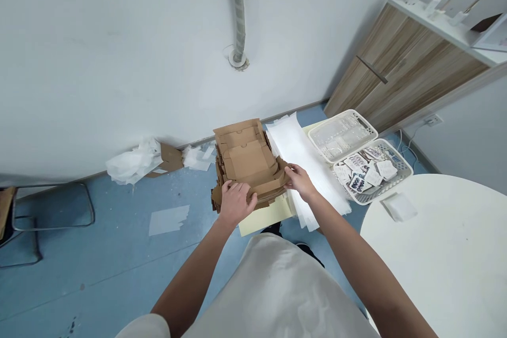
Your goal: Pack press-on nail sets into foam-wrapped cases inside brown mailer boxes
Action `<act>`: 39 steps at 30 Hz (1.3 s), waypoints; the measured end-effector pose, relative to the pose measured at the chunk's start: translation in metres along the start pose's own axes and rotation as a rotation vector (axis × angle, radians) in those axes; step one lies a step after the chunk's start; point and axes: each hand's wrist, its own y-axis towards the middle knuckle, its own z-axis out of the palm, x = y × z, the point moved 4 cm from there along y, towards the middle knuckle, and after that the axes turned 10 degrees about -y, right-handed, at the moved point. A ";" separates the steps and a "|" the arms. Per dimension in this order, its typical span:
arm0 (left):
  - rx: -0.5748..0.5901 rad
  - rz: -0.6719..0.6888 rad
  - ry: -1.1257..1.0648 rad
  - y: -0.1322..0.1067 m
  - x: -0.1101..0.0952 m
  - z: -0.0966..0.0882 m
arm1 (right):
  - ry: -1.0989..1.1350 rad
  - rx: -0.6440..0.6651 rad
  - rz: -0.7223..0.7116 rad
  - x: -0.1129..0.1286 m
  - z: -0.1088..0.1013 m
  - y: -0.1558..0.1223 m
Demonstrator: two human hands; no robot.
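Note:
A brown cardboard mailer box (249,158), partly folded with its lid panel lying back, rests on a stack of flattened cardboard boxes (219,190). My left hand (235,202) closes its fingers over the front flap, near the left corner. At the right front corner my right hand (300,180) pinches a side flap between thumb and fingers. Some of the fingertips are hidden by the cardboard. Beside the stack, to the right, lies a pile of white sheets (303,161). Pale yellow card (265,216) shows beneath the stack.
Two white plastic baskets (407,174) stand right of the sheets, one holding several small printed packets. A round white table (439,253) is at the right. Plastic wrapping (132,162) lies by the wall. A wood-grain cabinet (400,63) stands behind, and a metal-framed chair (53,228) at left.

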 end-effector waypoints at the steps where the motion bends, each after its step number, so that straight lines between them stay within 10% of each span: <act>1: 0.008 0.010 -0.022 -0.001 -0.001 -0.001 | -0.016 0.018 0.004 0.000 -0.001 0.000; 11: -0.018 -0.269 -0.110 -0.008 0.003 -0.006 | -0.044 -0.075 -0.309 0.002 -0.020 -0.013; 23: 0.132 -0.412 -0.417 -0.011 -0.022 0.026 | 0.360 -0.265 -0.242 -0.020 -0.074 -0.066; 39: 0.316 -0.128 -0.718 -0.035 -0.162 0.090 | 0.592 -0.763 -0.269 -0.133 -0.185 -0.220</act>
